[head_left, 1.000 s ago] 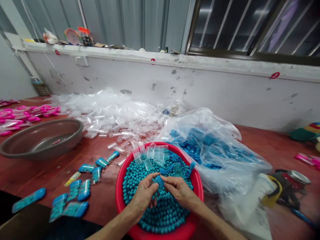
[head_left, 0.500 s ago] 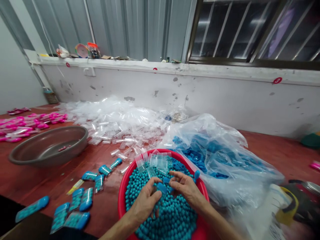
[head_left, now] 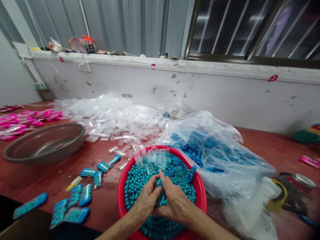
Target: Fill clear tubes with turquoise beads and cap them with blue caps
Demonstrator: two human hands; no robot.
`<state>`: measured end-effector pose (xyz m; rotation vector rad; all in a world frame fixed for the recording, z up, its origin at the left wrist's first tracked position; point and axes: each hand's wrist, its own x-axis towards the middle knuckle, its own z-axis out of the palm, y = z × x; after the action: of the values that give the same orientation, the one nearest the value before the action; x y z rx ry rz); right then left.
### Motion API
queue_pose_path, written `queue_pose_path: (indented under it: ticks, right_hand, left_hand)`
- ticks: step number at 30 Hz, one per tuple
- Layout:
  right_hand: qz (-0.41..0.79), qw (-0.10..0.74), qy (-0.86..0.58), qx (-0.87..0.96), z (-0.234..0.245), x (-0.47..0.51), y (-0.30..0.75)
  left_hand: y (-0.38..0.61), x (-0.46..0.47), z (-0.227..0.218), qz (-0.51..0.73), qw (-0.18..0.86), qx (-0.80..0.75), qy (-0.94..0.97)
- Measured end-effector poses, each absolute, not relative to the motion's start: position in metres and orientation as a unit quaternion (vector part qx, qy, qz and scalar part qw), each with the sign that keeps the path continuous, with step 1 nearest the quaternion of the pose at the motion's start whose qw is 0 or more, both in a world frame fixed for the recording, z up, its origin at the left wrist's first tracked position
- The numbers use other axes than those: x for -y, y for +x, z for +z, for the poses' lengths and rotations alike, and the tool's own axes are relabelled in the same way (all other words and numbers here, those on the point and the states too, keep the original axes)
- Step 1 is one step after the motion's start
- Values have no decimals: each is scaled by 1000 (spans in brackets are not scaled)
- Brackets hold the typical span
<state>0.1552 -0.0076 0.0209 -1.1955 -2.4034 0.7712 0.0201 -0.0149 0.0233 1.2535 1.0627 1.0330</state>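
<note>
My left hand (head_left: 145, 198) is closed around a small clear case with a blue cap (head_left: 159, 184), mostly hidden by the fingers. My right hand (head_left: 175, 201) presses against the same case from the other side, its fingertips meeting those of the left. Both are low over a red basin (head_left: 123, 186) filled with teal beads (head_left: 136, 186). Several empty clear cases (head_left: 160, 156) rest on the beads at the back rim. Blue caps (head_left: 177, 162) lie beside them, and another blue cap (head_left: 193, 169) is at the right rim.
Bead-filled blue-capped cases (head_left: 75, 195) lie on the red table to the left. Behind them stands a brown basin (head_left: 45, 150), with pink items (head_left: 27, 120) farther back. A heap of clear cases (head_left: 107, 113) spreads toward the wall. On the right, a plastic bag (head_left: 207, 133) holds blue caps.
My right hand has moved left and down, coming together with my left hand on the case. The view has shifted slightly.
</note>
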Motion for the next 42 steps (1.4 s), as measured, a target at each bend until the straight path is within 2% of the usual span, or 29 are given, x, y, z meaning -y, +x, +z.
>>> queue_pose_path:
  ticks: [4, 7, 10, 14, 17, 23, 29, 33, 38, 40, 42]
  right_hand:
    - [161, 169, -423, 875, 22, 15, 151]
    - [139, 154, -415, 886, 23, 18, 152]
    - [178, 186, -400, 880, 18, 17, 156]
    - [300, 272, -391, 827, 11, 15, 162]
    - [330, 280, -401, 807, 15, 15, 165]
    - [230, 241, -393, 857, 30, 17, 161]
    - [168, 226, -420, 863, 24, 18, 150]
    - [222, 240, -414, 849, 16, 16, 146]
    - [328, 218, -389, 833, 20, -4, 159]
    - [316, 218, -408, 828, 23, -15, 171]
    - [274, 197, -422, 841, 25, -22, 181]
  left_hand:
    - [27, 19, 29, 462, 533, -468, 531]
    - [32, 22, 27, 472, 520, -484, 522]
    - [34, 23, 21, 486, 537, -465, 508]
    - [32, 23, 21, 495, 625, -420, 433]
    - [28, 24, 27, 512, 638, -404, 410]
    - [25, 26, 29, 499, 583, -428, 477]
    - [23, 22, 21, 504, 522, -476, 498]
    - [20, 18, 19, 480, 516, -481, 521]
    - [-6, 12, 36, 440, 583, -497, 468]
    - [-34, 10, 43, 436, 545, -534, 477]
    - [-69, 9, 46, 445, 445, -581, 516]
